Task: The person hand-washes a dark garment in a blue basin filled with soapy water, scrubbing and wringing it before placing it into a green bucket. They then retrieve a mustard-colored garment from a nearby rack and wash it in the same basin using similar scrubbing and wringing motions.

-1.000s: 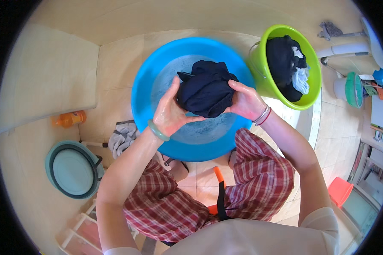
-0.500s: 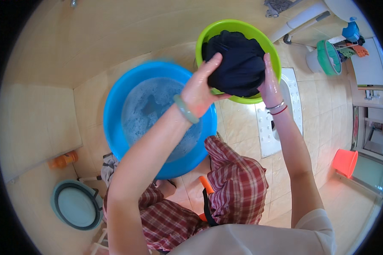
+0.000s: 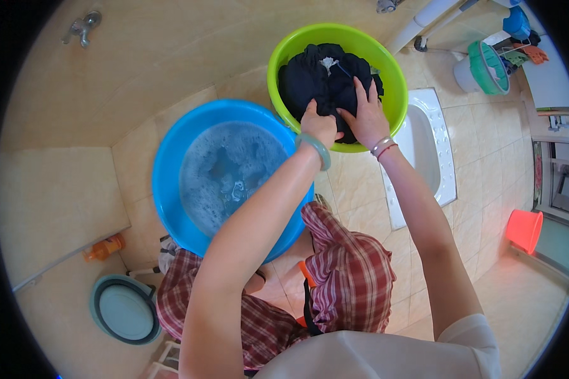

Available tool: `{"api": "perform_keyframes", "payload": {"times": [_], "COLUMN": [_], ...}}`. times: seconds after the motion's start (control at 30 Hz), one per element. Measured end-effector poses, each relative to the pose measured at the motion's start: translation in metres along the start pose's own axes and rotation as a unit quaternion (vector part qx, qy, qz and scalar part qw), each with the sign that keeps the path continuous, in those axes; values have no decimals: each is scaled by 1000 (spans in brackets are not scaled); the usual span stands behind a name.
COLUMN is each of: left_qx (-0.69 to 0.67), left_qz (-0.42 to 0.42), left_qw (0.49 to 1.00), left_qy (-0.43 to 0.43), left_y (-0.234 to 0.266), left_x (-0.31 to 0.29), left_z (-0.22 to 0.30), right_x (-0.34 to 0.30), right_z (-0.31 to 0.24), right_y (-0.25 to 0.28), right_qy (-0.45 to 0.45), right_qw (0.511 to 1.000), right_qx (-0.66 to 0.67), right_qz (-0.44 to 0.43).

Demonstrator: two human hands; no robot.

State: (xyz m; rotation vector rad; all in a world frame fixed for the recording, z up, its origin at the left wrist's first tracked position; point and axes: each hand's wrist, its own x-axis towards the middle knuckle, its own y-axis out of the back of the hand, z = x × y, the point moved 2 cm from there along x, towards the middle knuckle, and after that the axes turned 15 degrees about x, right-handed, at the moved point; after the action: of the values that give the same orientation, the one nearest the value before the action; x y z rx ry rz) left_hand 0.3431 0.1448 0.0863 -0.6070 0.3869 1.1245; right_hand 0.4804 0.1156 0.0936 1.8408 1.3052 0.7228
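**Garment position relative to both hands, green basin**

Dark clothing lay bundled inside the green basin, filling most of its bowl, with a small pale patch showing near the top of the heap. Both hands were on the near edge of that bundle. The left hand was closed, knuckles up, gripping a fold of the fabric just inside the basin's near rim. The right hand lay flat and spread on the cloth beside it, fingers pointing toward the far rim; it pressed rather than clasped, and no fold was seen caught in it.

The bulk of the bundle therefore lay ahead of both hands, away from the body, with no clear long axis to the heap. The two hands sat almost touching, neither noticeably nearer the mass.

The blue basin, holding sudsy water, stood to the left of the green one, rims close together, under the left forearm.
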Motion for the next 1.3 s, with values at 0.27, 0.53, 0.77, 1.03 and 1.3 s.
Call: {"api": "perform_keyframes", "payload": {"times": [0.27, 0.53, 0.77, 1.03, 1.3], "left_qx": [-48, -170, -189, -284, -350], "left_qz": [-13, -126, -32, 139, 362], "left_qw": [998, 977, 979, 945, 862], "left_qy": [35, -5, -72, -81, 57], "left_y": [12, 114, 266, 409, 462], "left_x": [-37, -93, -190, -321, -374], "left_z": [18, 49, 24, -108, -285], "right_x": [-14, -43, -72, -176, -269], "right_z": [-19, -140, -233, -340, -335], "right_y": [21, 25, -69, -216, -327], "right_qy": [-9, -132, -180, -238, -347], "right_qw": [993, 693, 561, 475, 480], "right_qx": [-117, 670, 655, 552, 456], "right_qz": [33, -230, -473, -643, -665]}}
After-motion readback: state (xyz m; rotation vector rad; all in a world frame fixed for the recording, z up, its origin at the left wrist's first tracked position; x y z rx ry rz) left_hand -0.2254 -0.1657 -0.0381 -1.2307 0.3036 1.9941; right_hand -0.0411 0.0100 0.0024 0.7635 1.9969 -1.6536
